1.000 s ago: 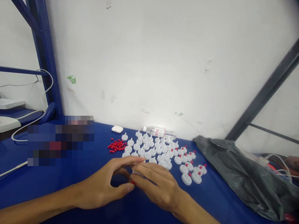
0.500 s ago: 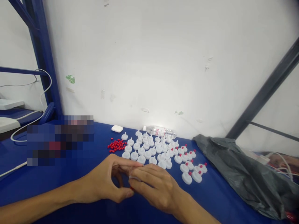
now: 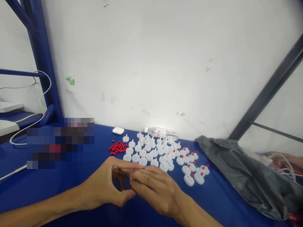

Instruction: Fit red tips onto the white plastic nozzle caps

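Observation:
My left hand point(image 3: 110, 183) curves round in a C shape, its fingers and thumb meeting the fingers of my right hand point(image 3: 156, 187) above the near part of the table. The right fingers are closed; a sliver of a white nozzle cap showed among them half a second earlier, and now the fingers cover almost all of it. What the left fingertips pinch is hidden. Beyond the hands stand many white nozzle caps point(image 3: 149, 156) with bare spouts. To their right are several nozzle caps with red tips point(image 3: 188, 179). Small red tips point(image 3: 117, 147) lie in a loose pile on the left.
A clear plastic bottle point(image 3: 161, 132) lies along the wall, with a white earbud case point(image 3: 118, 130) to its left. Dark grey plastic sheeting point(image 3: 239, 170) covers the right side of the blue table point(image 3: 78, 164). Blue frame posts point(image 3: 44, 53) rise at the left.
The hands keep nearly the same place and grip. The white edge and the bit of red between the fingers are now covered. The view has shifted very slightly.

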Available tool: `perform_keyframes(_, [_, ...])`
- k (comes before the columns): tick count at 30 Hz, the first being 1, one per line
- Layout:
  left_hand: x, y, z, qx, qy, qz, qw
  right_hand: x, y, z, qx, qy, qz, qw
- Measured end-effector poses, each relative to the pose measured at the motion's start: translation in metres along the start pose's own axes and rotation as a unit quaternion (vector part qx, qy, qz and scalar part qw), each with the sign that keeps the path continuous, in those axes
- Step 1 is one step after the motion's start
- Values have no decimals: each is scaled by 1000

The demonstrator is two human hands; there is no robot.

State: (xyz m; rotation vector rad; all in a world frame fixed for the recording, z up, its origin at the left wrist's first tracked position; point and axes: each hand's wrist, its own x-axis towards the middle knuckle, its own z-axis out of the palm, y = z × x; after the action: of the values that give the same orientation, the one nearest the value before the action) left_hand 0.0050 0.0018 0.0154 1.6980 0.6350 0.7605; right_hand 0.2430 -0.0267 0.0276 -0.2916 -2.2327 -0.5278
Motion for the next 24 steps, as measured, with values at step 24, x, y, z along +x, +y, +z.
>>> perform_keyframes(24, [0,16,8,-36,-57,15,998,-15,-2,15,-30,-11,-1,999])
